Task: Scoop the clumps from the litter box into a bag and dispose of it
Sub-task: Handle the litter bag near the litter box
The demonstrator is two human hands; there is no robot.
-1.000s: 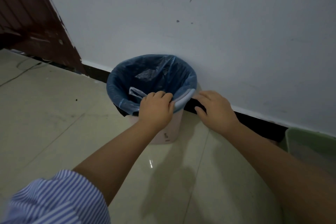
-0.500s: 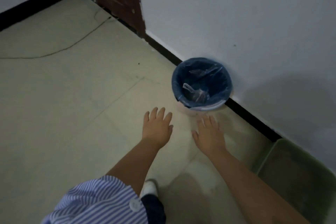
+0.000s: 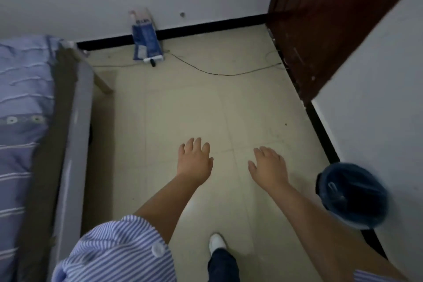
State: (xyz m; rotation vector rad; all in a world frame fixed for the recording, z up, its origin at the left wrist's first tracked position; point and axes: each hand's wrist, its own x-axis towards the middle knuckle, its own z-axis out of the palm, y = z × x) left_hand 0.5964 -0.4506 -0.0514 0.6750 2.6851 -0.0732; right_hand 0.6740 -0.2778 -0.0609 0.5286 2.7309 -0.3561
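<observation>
A round bin lined with a blue plastic bag (image 3: 351, 194) stands on the floor against the right wall, at the lower right of the view, with a clear knotted bag lying inside it. My left hand (image 3: 194, 162) and my right hand (image 3: 270, 168) hover over the tiled floor in the middle of the view, both empty, palms down with fingers spread and relaxed. The right hand is well to the left of the bin and apart from it. The litter box is out of view.
A bed with purple striped bedding (image 3: 20, 121) and a grey frame fills the left side. A brown door (image 3: 325, 20) stands at the upper right. A blue package (image 3: 146, 39) leans on the far wall, with a thin cable (image 3: 219, 73) across the floor. My shoe (image 3: 216, 241) shows below.
My hands let go of the bin's rim and drew back, empty. The view turned left away from the bin, which slid to the lower right; the bed and far wall came into sight.
</observation>
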